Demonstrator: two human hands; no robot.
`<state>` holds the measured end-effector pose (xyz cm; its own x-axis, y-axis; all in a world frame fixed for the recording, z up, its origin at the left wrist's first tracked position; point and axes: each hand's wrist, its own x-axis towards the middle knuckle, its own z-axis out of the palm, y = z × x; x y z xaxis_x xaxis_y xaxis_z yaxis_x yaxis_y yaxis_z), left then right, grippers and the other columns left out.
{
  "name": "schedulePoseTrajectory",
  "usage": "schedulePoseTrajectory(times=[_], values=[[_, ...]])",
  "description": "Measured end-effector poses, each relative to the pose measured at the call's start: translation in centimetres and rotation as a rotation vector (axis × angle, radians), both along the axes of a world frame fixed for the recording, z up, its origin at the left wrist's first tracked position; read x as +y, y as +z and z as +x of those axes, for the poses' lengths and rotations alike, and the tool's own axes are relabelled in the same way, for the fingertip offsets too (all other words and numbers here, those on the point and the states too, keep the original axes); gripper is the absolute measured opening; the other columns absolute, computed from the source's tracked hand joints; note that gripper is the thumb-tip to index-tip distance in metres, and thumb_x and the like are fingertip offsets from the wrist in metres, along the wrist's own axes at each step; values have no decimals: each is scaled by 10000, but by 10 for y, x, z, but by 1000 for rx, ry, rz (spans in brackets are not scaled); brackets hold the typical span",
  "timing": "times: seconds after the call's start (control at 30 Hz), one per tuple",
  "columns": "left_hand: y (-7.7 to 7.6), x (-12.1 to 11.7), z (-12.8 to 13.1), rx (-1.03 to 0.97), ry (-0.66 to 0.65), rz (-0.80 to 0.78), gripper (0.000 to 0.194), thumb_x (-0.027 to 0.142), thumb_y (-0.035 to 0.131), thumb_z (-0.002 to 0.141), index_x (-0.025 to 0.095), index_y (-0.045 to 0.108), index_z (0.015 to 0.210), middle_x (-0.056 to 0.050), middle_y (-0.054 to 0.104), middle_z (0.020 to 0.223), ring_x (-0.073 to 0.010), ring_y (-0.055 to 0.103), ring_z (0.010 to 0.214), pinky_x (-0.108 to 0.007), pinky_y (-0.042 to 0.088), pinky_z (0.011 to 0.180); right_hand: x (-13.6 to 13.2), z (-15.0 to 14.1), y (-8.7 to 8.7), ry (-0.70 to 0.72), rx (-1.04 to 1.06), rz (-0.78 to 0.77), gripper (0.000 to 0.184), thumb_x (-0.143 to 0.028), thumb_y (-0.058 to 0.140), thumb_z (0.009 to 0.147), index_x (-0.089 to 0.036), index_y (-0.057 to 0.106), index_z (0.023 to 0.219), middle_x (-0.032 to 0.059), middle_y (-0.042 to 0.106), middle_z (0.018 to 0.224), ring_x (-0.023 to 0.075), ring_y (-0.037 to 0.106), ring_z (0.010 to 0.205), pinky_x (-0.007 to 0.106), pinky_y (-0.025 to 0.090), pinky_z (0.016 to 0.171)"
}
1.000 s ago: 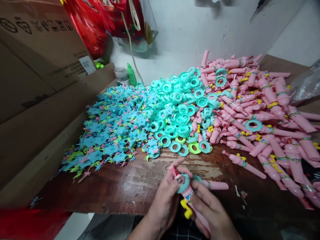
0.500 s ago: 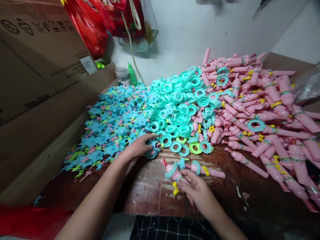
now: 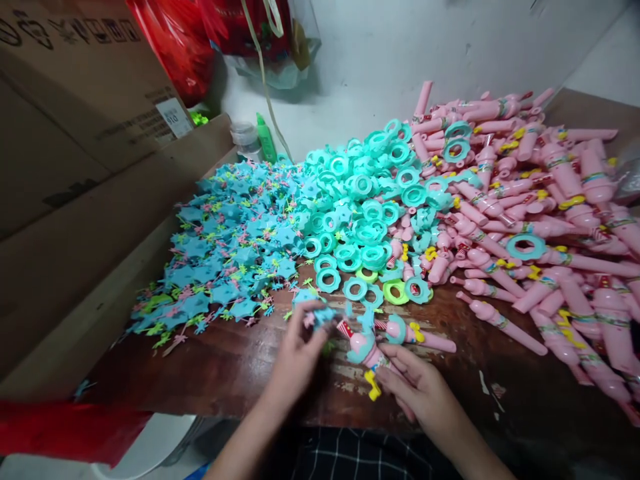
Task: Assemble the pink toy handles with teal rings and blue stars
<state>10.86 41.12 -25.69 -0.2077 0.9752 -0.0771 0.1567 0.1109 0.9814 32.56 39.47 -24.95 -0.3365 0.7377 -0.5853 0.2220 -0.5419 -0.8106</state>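
Observation:
My left hand [image 3: 299, 350] is closed around a blue star-shaped plastic piece [image 3: 324, 316] with small pink bits; motion blurs it. Just to its right, my right hand [image 3: 417, 383] grips a pink plastic toy stick [image 3: 364, 348]. The stick has a red-and-white striped tip, a teal scalloped collar below its round head and a yellow piece [image 3: 372, 387] on its side. Its tip points up and left, near the blue piece. Behind my right hand, a second pink toy stick [image 3: 434, 341] with a teal collar lies on the table.
Blue star pieces [image 3: 240, 253] with pink and green bits are heaped at left. Teal rings [image 3: 360, 187] pile up in the middle, and pink toy sticks [image 3: 545, 227] at right. A cardboard box [image 3: 75, 113] stands at the left. Red bags [image 3: 175, 53] hang by the wall.
My left hand has come away from the edge of the piles toward my right hand, bringing a blue star-shaped piece. My right hand still holds the pink toy stick.

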Motion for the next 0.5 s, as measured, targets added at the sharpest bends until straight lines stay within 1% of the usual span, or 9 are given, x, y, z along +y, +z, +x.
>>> schedulePoseTrajectory(times=[0.03, 0.07, 0.1, 0.17, 0.23, 0.27, 0.37, 0.43, 0.5], values=[[-8, -6, 7, 101, -108, -39, 408, 312, 581, 872, 321, 536, 1277, -32, 627, 1181, -204, 578, 1076, -366, 472, 968, 0, 6, 2, 0, -8, 12, 682, -572, 640, 798, -117, 531, 1294, 78, 617, 1068, 43, 624, 880, 58, 524, 760], [-15, -11, 13, 205, -203, -55, 443, 286, 565, 882, 351, 518, 1317, -30, 617, 1218, -221, 535, 1144, -404, 434, 1025, 0, 11, 4, 3, -22, 27, 663, -552, 654, 793, -123, 549, 1287, 84, 595, 1161, 77, 616, 1045, 83, 527, 902], [-22, -13, 17, 301, -263, -48, 489, 256, 550, 888, 376, 487, 1358, -27, 601, 1257, -234, 490, 1195, -439, 392, 1070, -1, 17, 6, 14, -52, 50, 648, -539, 659, 790, -131, 566, 1284, 87, 559, 1247, 106, 578, 1167, 119, 503, 1012], [-30, -13, 18, 420, -297, -31, 557, 220, 545, 884, 375, 438, 1409, -39, 567, 1303, -246, 437, 1235, -472, 349, 1106, -2, 26, 10, 56, -171, 108, 625, -537, 640, 797, -158, 590, 1291, 80, 501, 1345, 145, 517, 1274, 205, 449, 1130], [-33, -9, 15, 380, -274, -74, 560, 224, 548, 884, 326, 432, 1422, -63, 524, 1337, -236, 435, 1250, -455, 353, 1115, -3, 32, 12, 111, -307, 149, 596, -546, 612, 810, -197, 603, 1293, 62, 494, 1359, 154, 501, 1295, 262, 407, 1180], [-33, -7, 12, 332, -264, -102, 552, 231, 545, 886, 306, 436, 1422, -71, 502, 1357, -227, 436, 1265, -440, 356, 1121, -3, 34, 12, 139, -350, 154, 582, -552, 603, 813, -219, 606, 1290, 49, 498, 1357, 146, 502, 1294, 263, 397, 1189], [-31, -4, 7, 265, -301, -132, 538, 229, 526, 893, 316, 440, 1418, -62, 509, 1345, -204, 458, 1267, -407, 366, 1119, -4, 33, 9, 183, -382, 153, 558, -571, 575, 828, -287, 581, 1308, 2, 490, 1368, 102, 512, 1282, 195, 425, 1157], [-31, -4, 7, 294, -318, -104, 570, 202, 526, 883, 331, 419, 1428, -52, 540, 1300, -194, 490, 1223, -385, 394, 1085, -5, 30, 7, 211, -413, 184, 539, -569, 564, 839, -330, 560, 1322, -32, 478, 1379, 81, 498, 1296, 172, 413, 1163], [-31, -6, 8, 322, -338, -83, 591, 186, 535, 869, 318, 413, 1431, -54, 556, 1261, -187, 518, 1170, -360, 423, 1042, -5, 28, 5, 235, -453, 215, 514, -562, 554, 848, -365, 549, 1323, -60, 479, 1374, 68, 488, 1304, 169, 387, 1186]])
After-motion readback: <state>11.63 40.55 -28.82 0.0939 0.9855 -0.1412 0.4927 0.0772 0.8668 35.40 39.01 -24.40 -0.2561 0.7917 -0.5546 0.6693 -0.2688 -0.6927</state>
